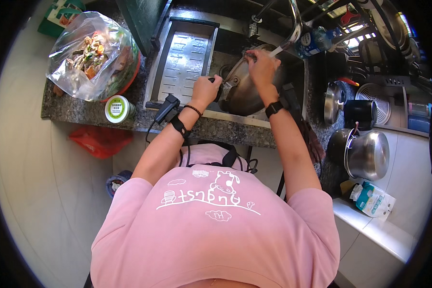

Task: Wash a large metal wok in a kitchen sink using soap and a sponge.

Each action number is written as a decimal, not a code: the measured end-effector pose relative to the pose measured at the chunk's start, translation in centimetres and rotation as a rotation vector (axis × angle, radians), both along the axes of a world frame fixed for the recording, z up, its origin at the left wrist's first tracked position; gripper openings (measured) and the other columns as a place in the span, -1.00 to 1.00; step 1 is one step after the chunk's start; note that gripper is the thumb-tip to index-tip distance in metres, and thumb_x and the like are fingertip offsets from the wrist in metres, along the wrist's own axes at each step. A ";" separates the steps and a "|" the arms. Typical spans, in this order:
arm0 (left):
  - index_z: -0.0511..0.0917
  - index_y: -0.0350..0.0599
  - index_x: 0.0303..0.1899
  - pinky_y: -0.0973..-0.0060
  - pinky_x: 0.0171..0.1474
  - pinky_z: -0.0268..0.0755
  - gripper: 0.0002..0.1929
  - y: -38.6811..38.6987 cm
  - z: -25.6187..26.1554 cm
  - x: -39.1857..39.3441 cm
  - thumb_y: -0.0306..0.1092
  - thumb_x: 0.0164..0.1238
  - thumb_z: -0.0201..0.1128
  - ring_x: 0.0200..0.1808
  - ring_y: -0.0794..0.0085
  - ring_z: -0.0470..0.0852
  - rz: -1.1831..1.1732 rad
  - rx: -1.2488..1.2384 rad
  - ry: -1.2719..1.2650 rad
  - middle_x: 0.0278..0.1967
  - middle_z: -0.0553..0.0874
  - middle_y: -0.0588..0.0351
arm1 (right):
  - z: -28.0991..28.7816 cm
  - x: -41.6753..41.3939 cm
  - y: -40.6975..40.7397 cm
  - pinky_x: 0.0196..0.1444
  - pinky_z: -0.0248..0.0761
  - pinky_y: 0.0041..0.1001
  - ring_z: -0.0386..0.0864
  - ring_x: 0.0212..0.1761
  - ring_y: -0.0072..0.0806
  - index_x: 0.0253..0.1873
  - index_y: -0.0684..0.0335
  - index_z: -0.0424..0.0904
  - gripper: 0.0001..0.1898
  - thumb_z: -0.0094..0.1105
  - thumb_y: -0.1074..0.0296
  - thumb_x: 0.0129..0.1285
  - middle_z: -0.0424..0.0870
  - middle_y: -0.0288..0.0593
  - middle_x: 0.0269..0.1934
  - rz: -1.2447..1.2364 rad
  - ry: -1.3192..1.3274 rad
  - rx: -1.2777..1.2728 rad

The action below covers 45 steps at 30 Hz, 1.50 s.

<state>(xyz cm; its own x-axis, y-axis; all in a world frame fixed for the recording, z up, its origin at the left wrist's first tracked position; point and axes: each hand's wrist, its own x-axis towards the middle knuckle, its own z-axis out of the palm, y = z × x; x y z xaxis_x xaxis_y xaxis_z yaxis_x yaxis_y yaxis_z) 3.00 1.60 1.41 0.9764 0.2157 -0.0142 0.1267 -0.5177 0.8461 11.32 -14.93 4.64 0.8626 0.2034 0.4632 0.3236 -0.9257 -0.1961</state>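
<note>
A metal pan [246, 91] is tipped on its side in the sink basin [221, 57]. My left hand [206, 90] grips the dark pan handle [219, 94] at the pan's left. My right hand [263, 70] is at the pan's upper rim, its fingers closed on a dark scrubbing pad [251, 56], mostly hidden by the fingers. Just above this hand, water runs from the chrome faucet [296, 25]. To the left, a slotted stainless steel drain tray [183, 61] sits across the sink.
A clear plastic bag of food scraps [93, 61] and a lidded tub [118, 109] stand on the granite counter [140, 118] at left. A plastic bottle [315, 41] lies behind the sink. Pots [367, 154] and a tissue pack [373, 201] are at right; a red bag [102, 141] hangs below the counter.
</note>
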 end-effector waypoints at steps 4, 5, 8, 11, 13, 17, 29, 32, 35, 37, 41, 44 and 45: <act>0.55 -0.34 -0.62 0.11 -0.32 0.46 -0.56 -0.1 -0.4 -0.4 -0.12 0.28 0.08 -0.43 -0.22 0.58 0.061 -0.038 0.038 -0.58 0.56 -0.32 | -2.3 -4.0 1.3 -0.03 0.14 -0.22 0.49 -0.10 -0.34 -0.27 -0.07 0.67 -0.86 0.28 0.34 0.03 0.65 -0.38 -0.29 0.160 -0.026 -0.030; 0.55 -0.34 -0.62 0.11 -0.33 0.45 -0.56 0.1 -1.1 -0.3 -0.12 0.28 0.08 -0.43 -0.22 0.57 0.025 -0.028 0.007 -0.59 0.56 -0.32 | -2.8 -5.1 1.5 -0.02 0.14 -0.23 0.49 -0.11 -0.35 -0.28 -0.06 0.67 -0.86 0.28 0.36 0.02 0.65 -0.38 -0.30 0.304 -0.044 -0.050; 0.54 -0.34 -0.63 0.10 -0.33 0.44 -0.55 0.2 -1.0 0.1 -0.12 0.28 0.08 -0.43 -0.23 0.56 0.003 -0.023 -0.017 -0.59 0.55 -0.32 | -1.8 -4.0 1.5 -0.01 0.14 -0.24 0.48 -0.12 -0.35 -0.25 -0.06 0.66 -0.83 0.29 0.37 0.00 0.64 -0.40 -0.30 0.306 -0.059 -0.006; 0.54 -0.37 -0.59 0.10 -0.35 0.42 -0.54 -0.1 0.0 -0.4 -0.10 0.28 0.07 -0.44 -0.26 0.53 0.008 -0.058 0.037 -0.60 0.54 -0.35 | -1.1 -1.1 -0.2 -0.02 0.15 -0.24 0.47 -0.11 -0.30 -0.22 -0.07 0.66 -0.85 0.28 0.27 0.06 0.65 -0.39 -0.27 0.146 -0.106 -0.009; 0.54 -0.40 -0.56 0.10 -0.36 0.39 -0.53 -0.2 0.0 -0.7 -0.09 0.28 0.07 -0.45 -0.28 0.51 0.000 -0.082 0.084 -0.60 0.52 -0.37 | -0.7 1.4 -1.9 -0.05 0.20 -0.19 0.47 -0.09 -0.22 -0.18 -0.04 0.66 -0.81 0.22 0.09 0.15 0.64 -0.32 -0.22 -0.066 -0.103 -0.004; 0.53 -0.41 -0.56 0.12 -0.37 0.39 -0.53 -0.4 -0.3 -0.3 -0.08 0.27 0.07 -0.47 -0.28 0.52 -0.002 -0.062 0.043 -0.62 0.52 -0.36 | -1.2 5.7 -5.1 -0.09 0.32 -0.03 0.46 -0.04 -0.05 -0.11 0.03 0.66 -0.64 0.07 -0.10 0.26 0.58 -0.14 -0.11 -0.341 0.120 0.007; 0.48 -0.48 -0.59 0.22 -0.43 0.37 -0.46 3.1 -5.9 1.3 -0.03 0.26 0.09 -0.63 0.08 0.56 0.125 -0.044 0.308 -0.71 0.53 -0.17 | -4.8 -7.1 0.2 0.24 -0.01 0.30 0.26 0.21 -0.01 0.13 -0.17 0.46 -0.62 0.18 0.28 0.19 0.39 -0.10 0.13 0.085 -0.069 0.049; 0.45 -0.44 -0.64 0.29 -0.51 0.36 -0.48 4.0 -7.4 1.0 -0.05 0.26 0.11 -0.70 0.20 0.51 0.115 -0.020 0.265 -0.74 0.50 -0.05 | -6.0 -6.4 -1.9 0.25 0.04 0.20 0.27 0.20 0.02 0.16 -0.10 0.43 -0.62 0.15 0.29 0.23 0.38 -0.03 0.13 0.034 -0.069 0.117; 0.52 -0.44 -0.46 0.16 -0.34 0.38 -0.53 3.2 -4.1 1.1 -0.05 0.25 0.09 -0.43 -0.22 0.58 0.012 -0.169 0.418 -0.54 0.56 -0.39 | -9.7 -2.8 -6.6 0.23 0.11 0.06 0.27 0.19 0.04 0.19 0.04 0.39 -0.62 0.12 0.29 0.27 0.39 0.04 0.10 -0.186 -0.114 0.473; 0.51 -0.39 -0.45 0.17 -0.38 0.34 -0.58 3.7 -4.9 1.0 -0.09 0.27 0.07 -0.48 -0.18 0.54 0.034 -0.214 0.435 -0.58 0.54 -0.35 | -9.7 -0.9 -8.8 0.21 0.14 -0.02 0.28 0.17 0.05 0.19 0.11 0.38 -0.62 0.11 0.29 0.28 0.40 0.07 0.08 -0.255 -0.031 0.514; 0.50 -0.32 -0.45 0.16 -0.44 0.29 -0.64 3.5 -5.1 0.2 -0.14 0.31 0.04 -0.60 -0.10 0.45 -0.088 -0.192 0.237 -0.64 0.49 -0.28 | -8.1 -0.5 -10.4 0.17 0.18 -0.17 0.32 0.14 0.03 0.20 0.19 0.36 -0.61 0.10 0.30 0.31 0.42 0.09 0.05 -0.332 0.174 0.659; 0.50 -0.39 -0.53 0.18 -0.44 0.30 -0.55 0.7 -1.6 0.0 -0.08 0.29 0.07 -0.58 -0.18 0.45 -0.031 -0.085 0.098 -0.63 0.49 -0.31 | -4.9 -2.3 -9.5 0.16 0.20 -0.24 0.34 0.10 0.00 0.18 0.21 0.39 -0.61 0.13 0.29 0.29 0.42 0.07 0.02 -0.209 0.060 0.723; 0.51 -0.40 -0.55 0.19 -0.44 0.31 -0.53 -0.3 -0.1 -0.2 -0.06 0.28 0.07 -0.56 -0.22 0.46 0.008 -0.075 0.091 -0.62 0.49 -0.33 | -3.3 -3.0 -8.9 0.16 0.20 -0.24 0.34 0.10 0.00 0.18 0.21 0.39 -0.61 0.13 0.29 0.29 0.42 0.07 0.02 -0.203 0.063 0.718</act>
<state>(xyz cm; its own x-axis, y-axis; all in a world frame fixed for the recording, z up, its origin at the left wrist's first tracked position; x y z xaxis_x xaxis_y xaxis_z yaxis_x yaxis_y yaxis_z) 2.78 1.34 1.32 0.9686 0.2185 -0.1188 0.2083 -0.4519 0.8674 8.35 -23.86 1.37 0.8804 -0.2963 0.3702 0.1282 -0.6029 -0.7875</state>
